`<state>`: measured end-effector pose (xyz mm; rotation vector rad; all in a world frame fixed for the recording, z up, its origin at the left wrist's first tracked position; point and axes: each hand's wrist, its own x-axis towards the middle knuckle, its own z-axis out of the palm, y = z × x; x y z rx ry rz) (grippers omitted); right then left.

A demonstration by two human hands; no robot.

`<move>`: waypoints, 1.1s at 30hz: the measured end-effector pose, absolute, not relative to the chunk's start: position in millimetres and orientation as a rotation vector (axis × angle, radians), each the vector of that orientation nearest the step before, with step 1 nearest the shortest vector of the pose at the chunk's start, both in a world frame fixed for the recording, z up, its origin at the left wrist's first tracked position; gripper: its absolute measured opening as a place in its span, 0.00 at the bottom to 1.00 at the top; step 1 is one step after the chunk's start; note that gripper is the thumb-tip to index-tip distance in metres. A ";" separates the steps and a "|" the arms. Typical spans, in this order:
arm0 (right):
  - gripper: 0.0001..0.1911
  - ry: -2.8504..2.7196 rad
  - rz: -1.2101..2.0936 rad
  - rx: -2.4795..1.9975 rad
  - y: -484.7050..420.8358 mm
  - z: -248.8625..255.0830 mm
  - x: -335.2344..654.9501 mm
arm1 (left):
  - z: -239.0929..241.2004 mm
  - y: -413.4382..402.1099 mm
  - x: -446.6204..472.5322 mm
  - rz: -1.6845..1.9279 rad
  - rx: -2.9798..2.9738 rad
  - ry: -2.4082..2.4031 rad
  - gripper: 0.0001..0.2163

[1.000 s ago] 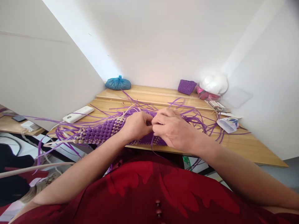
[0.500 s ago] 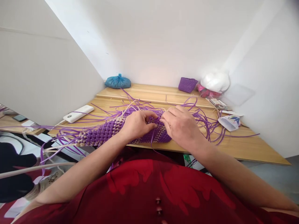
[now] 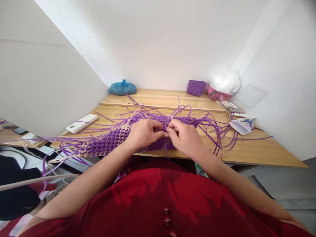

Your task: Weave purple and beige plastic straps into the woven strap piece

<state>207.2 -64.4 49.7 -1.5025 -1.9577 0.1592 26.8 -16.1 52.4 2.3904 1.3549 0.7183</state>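
Note:
A purple and beige woven piece (image 3: 105,142), knotted from flat plastic strips, lies along the front edge of the table. Many loose purple strips (image 3: 217,131) fan out from its far side and both ends. Over its middle, my left hand (image 3: 145,134) is closed, thumb and forefinger pinching a purple strip. My right hand (image 3: 184,136) meets it fingertip to fingertip, pinching at the same spot on the strip. One strip end hangs below the hands toward my lap. The exact knot between the fingertips is partly hidden.
A white power bank (image 3: 82,123) lies on the wooden table (image 3: 266,153) at left. Along the back are a blue plastic bag (image 3: 122,88), a small purple woven pouch (image 3: 196,88) and a white bag (image 3: 225,82). A small white container (image 3: 241,126) sits at right.
My right hand has come down and left, its fingers now meeting those of my left hand. My left hand stays nearly in place. The view has shifted slightly.

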 end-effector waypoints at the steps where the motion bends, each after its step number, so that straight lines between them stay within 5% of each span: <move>1: 0.09 -1.958 0.175 -1.500 -63.1 50.6 208.2 | 52.7 -16.3 27.3 0.712 2.396 1.360 0.16; 7: 0.09 -2.016 0.332 -1.493 -55.6 57.4 216.2 | 52.4 -9.1 28.6 0.675 2.367 1.297 0.21; 17: 0.09 -2.143 0.299 -1.433 -51.0 50.6 226.2 | 40.0 -0.8 35.1 0.878 2.170 1.235 0.12; 28: 0.18 -2.040 -0.531 -1.335 -82.8 34.9 224.1 | 46.9 6.3 34.8 0.786 2.265 1.270 0.12; 33: 0.14 -2.416 -0.423 -0.834 -85.7 18.1 215.4 | 44.8 7.2 33.6 0.751 2.270 1.279 0.13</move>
